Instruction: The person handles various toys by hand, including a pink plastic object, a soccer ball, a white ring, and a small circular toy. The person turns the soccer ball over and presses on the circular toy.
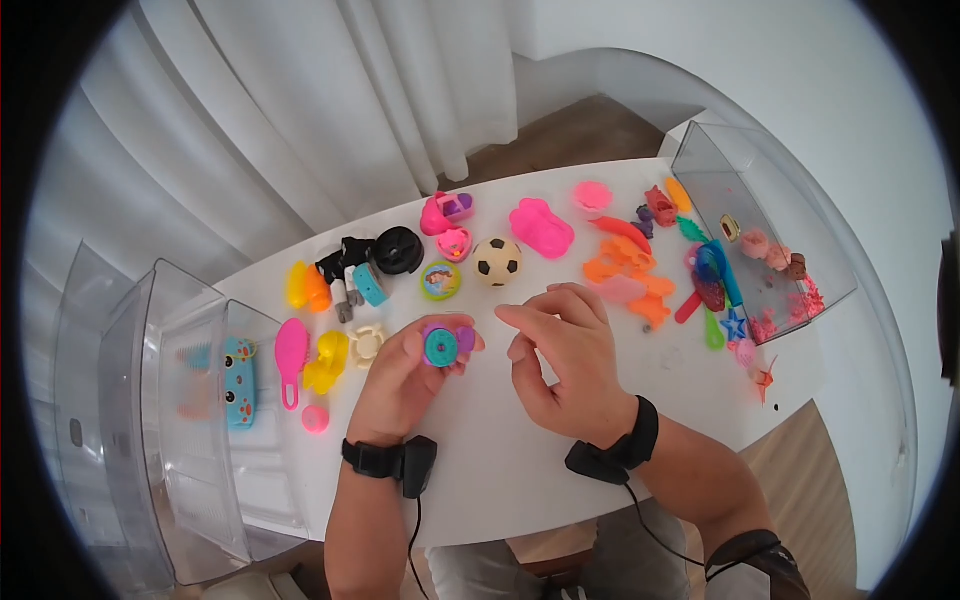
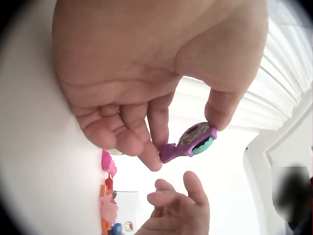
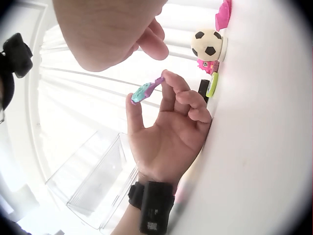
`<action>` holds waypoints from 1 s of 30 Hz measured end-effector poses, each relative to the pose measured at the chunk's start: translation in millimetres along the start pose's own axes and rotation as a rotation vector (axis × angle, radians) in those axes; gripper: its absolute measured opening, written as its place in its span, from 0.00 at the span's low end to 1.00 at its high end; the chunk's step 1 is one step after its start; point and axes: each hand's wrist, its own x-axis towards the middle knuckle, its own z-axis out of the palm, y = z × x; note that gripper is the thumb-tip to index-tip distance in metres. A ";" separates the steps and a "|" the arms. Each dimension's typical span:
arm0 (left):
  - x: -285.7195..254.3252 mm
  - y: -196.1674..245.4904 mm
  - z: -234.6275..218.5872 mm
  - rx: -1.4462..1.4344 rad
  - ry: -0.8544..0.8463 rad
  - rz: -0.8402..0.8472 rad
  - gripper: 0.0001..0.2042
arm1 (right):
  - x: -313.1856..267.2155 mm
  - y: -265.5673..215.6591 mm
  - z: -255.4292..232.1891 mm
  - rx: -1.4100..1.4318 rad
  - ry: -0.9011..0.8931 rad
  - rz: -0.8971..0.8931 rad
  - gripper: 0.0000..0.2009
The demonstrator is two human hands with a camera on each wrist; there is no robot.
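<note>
My left hand (image 1: 392, 385) pinches a small purple toy with a round teal disc (image 1: 440, 347) between thumb and fingertips. The left wrist view shows this toy (image 2: 188, 143) edge-on, with a narrow purple tab at one end near the index finger. To its right is my right hand (image 1: 568, 362), apart from the toy, with its fingers loosely bent and nothing held. A toy soccer ball (image 1: 497, 261) and a round green-rimmed piece with a picture (image 1: 440, 281) lie just beyond the hands.
Left of my hands lie a pink hairbrush (image 1: 291, 352), a yellow toy (image 1: 326, 362) and a cream ring-shaped piece (image 1: 367, 345). Orange pieces (image 1: 615, 262) and a pink mold (image 1: 542, 228) lie to the right. Clear bins (image 1: 190, 400) stand left; another clear bin (image 1: 725, 170) stands right.
</note>
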 end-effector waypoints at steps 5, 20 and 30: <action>0.0 -2.4 -8.1 -0.240 -0.123 -0.152 0.36 | 1.5 -5.8 -1.5 0.037 0.004 -0.055 0.26; 1.6 -1.6 3.8 -0.183 -0.042 -0.267 0.34 | 3.3 -17.6 -0.2 0.159 -0.143 -0.044 0.33; 2.4 -7.6 -5.2 -0.192 -0.070 -0.248 0.30 | 2.7 -18.0 -2.6 0.092 -0.132 -0.073 0.33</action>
